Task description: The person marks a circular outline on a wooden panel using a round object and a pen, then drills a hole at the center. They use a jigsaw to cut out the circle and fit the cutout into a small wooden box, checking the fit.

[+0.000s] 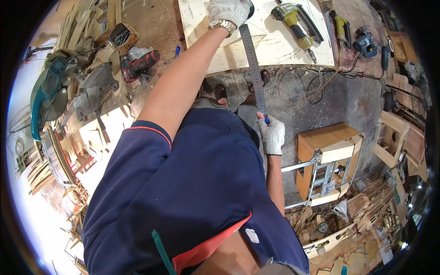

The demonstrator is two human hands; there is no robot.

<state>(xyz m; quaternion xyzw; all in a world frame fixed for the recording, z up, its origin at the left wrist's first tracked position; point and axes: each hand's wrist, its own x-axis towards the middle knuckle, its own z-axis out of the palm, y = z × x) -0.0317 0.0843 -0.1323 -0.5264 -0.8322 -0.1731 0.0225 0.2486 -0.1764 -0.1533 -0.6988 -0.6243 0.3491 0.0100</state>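
My right hand (272, 134), gloved, sits near the middle of the frame, fingers closed around the near end of a long steel ruler (253, 68) together with a blue pen. From that grip the ruler runs up the frame onto a pale plywood sheet (275, 41) at the top centre. My left hand (228, 11), also gloved, with a watch on the wrist, presses flat on the sheet beside the ruler's far end. A yellow nail gun (295, 23) lies to the right.
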